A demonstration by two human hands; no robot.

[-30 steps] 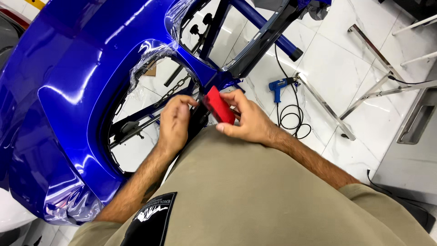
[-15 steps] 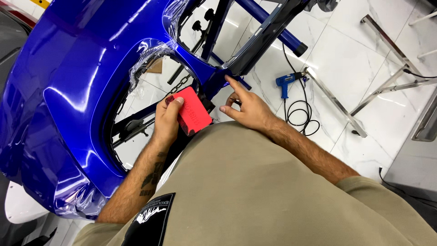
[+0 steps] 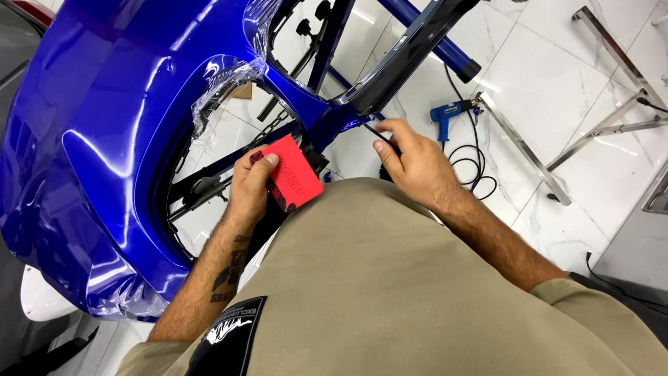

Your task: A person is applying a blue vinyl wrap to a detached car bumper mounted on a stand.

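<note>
A glossy blue car bumper [image 3: 104, 125] hangs on a stand in front of me, with clear film crinkled along its opening [image 3: 223, 87]. My left hand [image 3: 249, 182] grips a flat red squeegee card [image 3: 293, 173] at the bumper's lower inner edge. My right hand [image 3: 410, 161] is off the card, to its right. Its thumb and forefinger pinch something thin and dark beside the dark trim piece [image 3: 410, 52]; what it is I cannot tell.
A blue heat gun [image 3: 445, 115] lies on the white tiled floor with its black cable coiled [image 3: 473, 167] beside it. Metal stand legs [image 3: 591, 132] cross the floor at the right. A blue padded stand bar [image 3: 435, 42] runs behind the bumper.
The red card passed from my right hand to my left hand. My right hand let go of it and moved right toward the dark trim.
</note>
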